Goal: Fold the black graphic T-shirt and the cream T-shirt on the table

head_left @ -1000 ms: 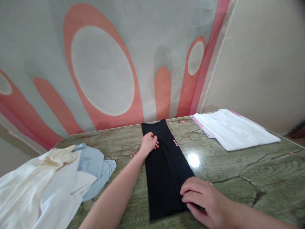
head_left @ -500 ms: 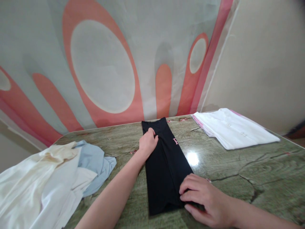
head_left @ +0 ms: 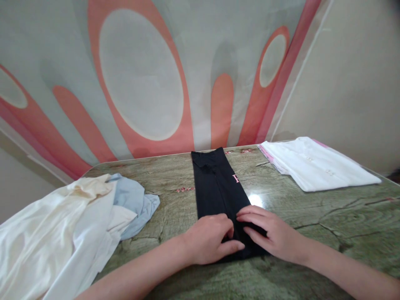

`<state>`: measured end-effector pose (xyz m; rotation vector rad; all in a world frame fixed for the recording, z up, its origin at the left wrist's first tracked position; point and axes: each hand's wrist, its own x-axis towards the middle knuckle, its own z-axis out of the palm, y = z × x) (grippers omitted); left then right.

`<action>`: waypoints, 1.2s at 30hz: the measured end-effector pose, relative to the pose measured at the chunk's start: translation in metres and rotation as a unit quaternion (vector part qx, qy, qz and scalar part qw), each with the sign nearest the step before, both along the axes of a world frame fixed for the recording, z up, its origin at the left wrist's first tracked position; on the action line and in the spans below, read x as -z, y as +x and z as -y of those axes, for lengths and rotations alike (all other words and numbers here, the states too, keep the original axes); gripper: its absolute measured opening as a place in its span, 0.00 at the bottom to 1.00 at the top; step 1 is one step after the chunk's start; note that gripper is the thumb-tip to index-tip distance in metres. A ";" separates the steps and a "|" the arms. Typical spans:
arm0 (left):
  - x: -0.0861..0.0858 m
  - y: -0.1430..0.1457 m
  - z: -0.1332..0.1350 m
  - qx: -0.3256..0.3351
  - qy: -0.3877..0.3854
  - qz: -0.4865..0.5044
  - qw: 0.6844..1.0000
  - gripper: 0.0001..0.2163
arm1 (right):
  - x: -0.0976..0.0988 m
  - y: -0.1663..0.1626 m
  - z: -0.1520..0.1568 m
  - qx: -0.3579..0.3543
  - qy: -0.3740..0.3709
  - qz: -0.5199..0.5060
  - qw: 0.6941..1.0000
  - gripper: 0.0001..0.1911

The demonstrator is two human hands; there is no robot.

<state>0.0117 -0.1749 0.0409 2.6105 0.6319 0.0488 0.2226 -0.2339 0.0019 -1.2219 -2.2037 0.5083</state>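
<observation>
A black garment (head_left: 215, 187), folded into a long narrow strip with a pink letter on its right side, lies flat on the table. My left hand (head_left: 215, 237) rests on its near part, fingers bent and thumb stretched out apart from them. Close beside it, my right hand (head_left: 271, 231) touches the right edge of the same near part. Its fingers are extended, with a gap to the thumb where black cloth shows. Some of the near end is hidden under both hands.
Loose cream, white and light blue clothes (head_left: 62, 233) lie heaped at the left. At the back right sits a stack of folded clothes with a white one (head_left: 321, 166) on top. The wood-patterned table (head_left: 168, 175) meets a patterned backdrop (head_left: 196, 104) at its far edge.
My left hand has come back from the garment's far part to its near part, beside my right hand. The view has shifted slightly.
</observation>
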 end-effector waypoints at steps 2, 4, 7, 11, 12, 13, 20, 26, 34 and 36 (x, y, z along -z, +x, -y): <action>0.005 0.002 -0.010 -0.044 0.037 0.011 0.998 0.12 | 0.001 0.005 -0.018 0.030 0.012 0.028 0.999 0.16; 0.013 0.006 -0.026 -0.118 0.094 0.024 0.988 0.11 | 0.005 0.009 -0.043 0.051 0.030 0.062 0.996 0.18; 0.033 0.010 -0.053 -0.198 0.171 0.015 0.965 0.17 | 0.012 0.010 -0.085 0.082 0.055 0.105 0.990 0.23; 0.056 0.011 -0.080 -0.217 0.201 -0.047 0.954 0.28 | 0.026 -0.002 -0.132 0.115 0.035 0.175 0.977 0.31; 0.059 0.011 -0.086 -0.215 0.201 -0.058 0.954 0.29 | 0.029 -0.005 -0.140 0.118 0.020 0.192 0.974 0.32; 0.061 0.011 -0.092 -0.213 0.199 -0.066 0.954 0.30 | 0.032 -0.008 -0.147 0.121 0.005 0.207 0.971 0.33; 0.064 0.010 -0.143 -0.221 0.173 -0.081 0.956 0.33 | 0.037 -0.012 -0.191 0.153 -0.047 0.249 0.955 0.35; 0.068 0.013 -0.171 -0.233 0.173 -0.044 0.956 0.31 | 0.039 -0.013 -0.206 0.160 -0.041 0.230 0.959 0.36; 0.072 -0.003 -0.169 -0.263 0.183 -0.035 0.947 0.30 | 0.039 -0.011 -0.197 0.146 -0.006 0.213 0.966 0.36; 0.073 -0.008 -0.170 -0.317 0.192 -0.030 0.928 0.28 | 0.036 -0.012 -0.194 0.140 0.027 0.205 0.968 0.35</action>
